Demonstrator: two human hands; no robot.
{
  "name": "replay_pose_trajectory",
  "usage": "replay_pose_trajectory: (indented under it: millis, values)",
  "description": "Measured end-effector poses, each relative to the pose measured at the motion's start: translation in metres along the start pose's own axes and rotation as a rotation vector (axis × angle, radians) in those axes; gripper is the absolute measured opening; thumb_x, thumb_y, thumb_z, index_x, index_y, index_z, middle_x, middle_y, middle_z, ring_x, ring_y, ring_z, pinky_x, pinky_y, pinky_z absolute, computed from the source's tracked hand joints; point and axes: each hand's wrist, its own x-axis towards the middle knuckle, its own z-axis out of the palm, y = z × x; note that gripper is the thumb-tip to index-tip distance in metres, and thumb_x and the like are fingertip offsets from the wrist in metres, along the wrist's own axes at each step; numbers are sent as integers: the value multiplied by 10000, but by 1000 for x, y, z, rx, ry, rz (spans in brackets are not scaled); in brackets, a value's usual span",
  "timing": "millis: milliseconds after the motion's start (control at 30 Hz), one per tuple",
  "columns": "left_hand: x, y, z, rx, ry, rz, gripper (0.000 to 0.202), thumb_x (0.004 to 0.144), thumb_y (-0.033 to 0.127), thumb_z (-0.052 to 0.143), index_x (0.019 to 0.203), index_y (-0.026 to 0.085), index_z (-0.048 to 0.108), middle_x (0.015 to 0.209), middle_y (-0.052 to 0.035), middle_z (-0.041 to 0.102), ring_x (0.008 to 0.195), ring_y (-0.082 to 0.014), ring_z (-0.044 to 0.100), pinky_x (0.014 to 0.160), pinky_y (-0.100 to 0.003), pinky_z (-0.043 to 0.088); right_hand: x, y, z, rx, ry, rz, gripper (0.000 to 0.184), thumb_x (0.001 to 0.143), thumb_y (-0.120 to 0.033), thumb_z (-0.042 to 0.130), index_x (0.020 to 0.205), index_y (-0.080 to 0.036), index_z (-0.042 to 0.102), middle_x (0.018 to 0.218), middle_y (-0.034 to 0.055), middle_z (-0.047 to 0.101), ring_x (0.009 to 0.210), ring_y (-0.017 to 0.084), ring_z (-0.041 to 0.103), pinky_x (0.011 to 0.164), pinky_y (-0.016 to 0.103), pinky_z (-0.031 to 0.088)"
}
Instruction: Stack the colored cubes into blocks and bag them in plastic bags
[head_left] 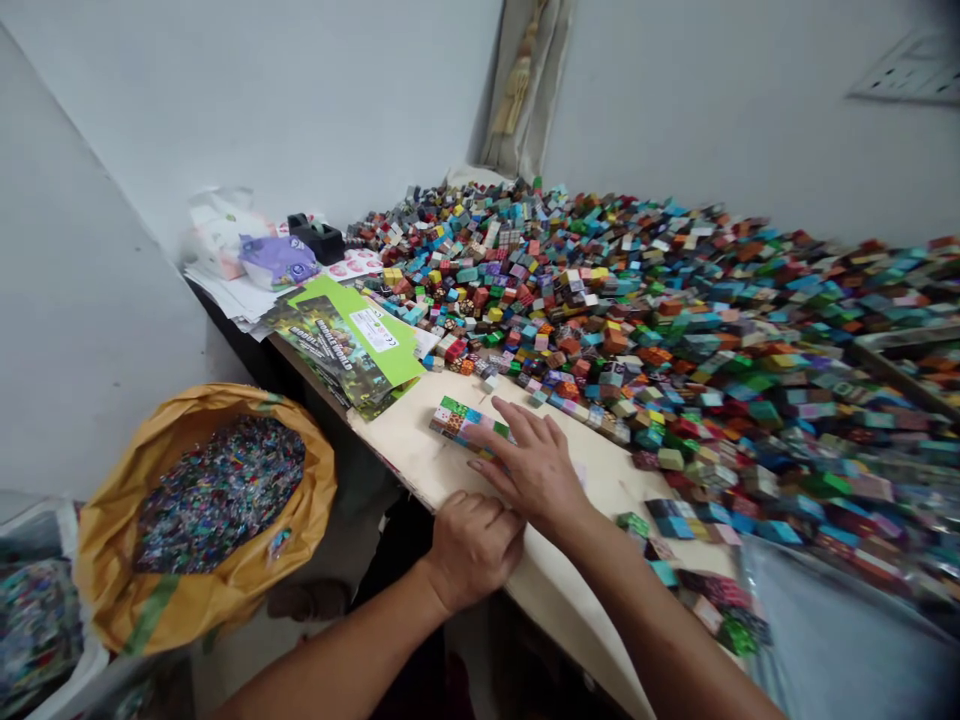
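Small printed cubes [452,412], set side by side in a compact block, lie on the pale tabletop near its front edge. My right hand [541,462] reaches over this block from the right, fingers stretched out and apart, with the fingertips on or just above its right end. At the table's edge, just below, my left hand [480,548] is closed into a fist. Its curled fingers hide whatever may be inside. My right thumb and wrist pass close above the left knuckles.
A large heap of colourful cubes [600,290] covers the back and right. Green printed cards [352,340] lie left, before a purple packet [277,260] and tape dispenser [316,238]. A yellow sack [315,480] stands below left; clear plastic bags [847,640] lie right.
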Motion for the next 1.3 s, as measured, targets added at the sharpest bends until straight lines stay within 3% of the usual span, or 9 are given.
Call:
replay_pose_trajectory:
  millis: [200, 400, 600, 700, 800, 933, 1033, 1167, 1300]
  values:
    - [0, -2, 2, 1, 10, 7, 182, 853, 248, 478, 709, 192, 573, 621, -32, 585, 607, -186, 552, 548, -341, 353, 8, -6, 3, 24, -45, 35, 325, 878, -388, 587, 1196, -329, 620, 1419, 117, 425, 1260, 345, 396, 990, 589, 309]
    - [-1, -5, -1, 46, 161, 71, 235, 880, 253, 440, 765, 162, 624, 662, -86, 626, 635, -207, 575, 571, -323, 397, -14, -26, -35, 159, -93, 79, 446, 873, -391, 596, 1309, -327, 529, 1449, 83, 401, 1287, 313, 374, 1031, 566, 297]
    - [9, -2, -12, -69, -127, 15, 187, 922, 262, 467, 941, 184, 636, 710, -27, 617, 665, -177, 568, 617, -304, 411, -118, 23, -72, 166, 73, 330, 353, 910, -338, 518, 1242, -236, 581, 1262, 111, 561, 1139, 258, 536, 931, 399, 451]
    - [11, 21, -12, -201, -162, 47, 188, 916, 268, 493, 1021, 181, 622, 842, -55, 637, 790, -188, 587, 724, -320, 472, -179, 56, -82, 192, 110, 606, 349, 913, -352, 495, 1234, -236, 568, 1185, 100, 566, 853, 195, 650, 733, 315, 529]
    - [16, 50, 1, -305, -226, 148, 289, 883, 281, 556, 1157, 192, 574, 1096, -104, 619, 1013, -229, 564, 877, -385, 485, -210, 71, -81, 192, 31, 721, 439, 895, -445, 510, 1293, -259, 515, 1228, 100, 525, 669, 147, 643, 627, 299, 535]
    - [28, 78, 26, -285, -321, 145, 506, 799, 338, 674, 1264, 228, 509, 1290, -125, 535, 1164, -281, 499, 964, -468, 443, -201, 70, -67, 129, -24, 706, 541, 855, -517, 554, 1334, -277, 485, 1345, 118, 462, 864, 226, 653, 669, 340, 537]
    - [35, 83, 38, -251, -333, 88, 511, 773, 334, 702, 1245, 237, 534, 1266, -113, 558, 1142, -279, 518, 957, -466, 439, -187, 71, -60, 79, -22, 706, 401, 878, -453, 550, 1251, -306, 568, 1345, 78, 489, 1012, 258, 608, 701, 341, 517]
    - [39, 80, 41, -245, -357, 59, 475, 778, 310, 696, 1225, 223, 560, 1165, -90, 601, 1056, -245, 558, 905, -407, 462, -190, 72, -65, -58, 84, 737, 316, 871, -418, 576, 1168, -327, 631, 1303, 82, 532, 1038, 313, 564, 740, 409, 472]
    - [41, 80, 40, -220, -383, 53, 483, 765, 314, 706, 1219, 218, 572, 1103, -76, 601, 1000, -236, 557, 865, -383, 461, -203, 62, -70, -16, 79, 560, 333, 855, -328, 595, 1181, -264, 619, 1060, 87, 642, 901, 255, 607, 706, 340, 460]
